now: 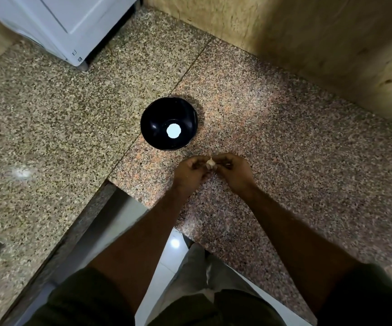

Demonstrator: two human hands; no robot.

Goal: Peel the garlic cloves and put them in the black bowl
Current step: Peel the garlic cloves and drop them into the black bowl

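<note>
Between the two sets of fingers, a little above the tabletop (272,147), sits a small pale garlic (210,162), pinched from both sides: the left hand (191,171) curls round it from the left and the right hand (231,170) from the right, fingertips meeting at the garlic so that only its papery top shows. Whether this is a whole small bulb or a single clove is hard to tell at this size, and the exact lie of each fingertip is blurred. Both grips look narrow and closed on the garlic, nothing else held. The step in hand seems to be the start of the peeling, breaking the skin open. To do it well, one hand should steady the garlic firmly while the other catches a loose edge of skin near the tip with a nail and pulls it down and away, turning the garlic a little between pulls rather than squeezing hard, which could bruise or crush it. Keeping the work low over the tabletop means a dropped piece will not roll far. Just beyond the hands, near but not touching, stands the black bowl (148,123) with a bright round glare of light in its bottom; no garlic shows in it, so the task looks barely begun. Farther back at the left stands a white appliance (68,22).
</note>
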